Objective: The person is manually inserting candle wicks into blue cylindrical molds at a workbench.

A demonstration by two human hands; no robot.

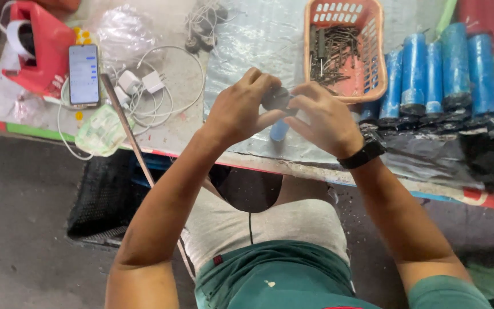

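Both my hands meet over the near edge of the table. My left hand and my right hand together grip a blue cylinder with a dark round cap at its top; the fingers cover most of it. A black watch sits on my right wrist. An orange plastic basket with dark metal pins stands just beyond my hands. Several matching blue cylinders with dark ends lie in a row at the right.
At the left lie a phone, white chargers and cables, a red tape dispenser, a crumpled mask and a thin rod. A red bag is at the far right.
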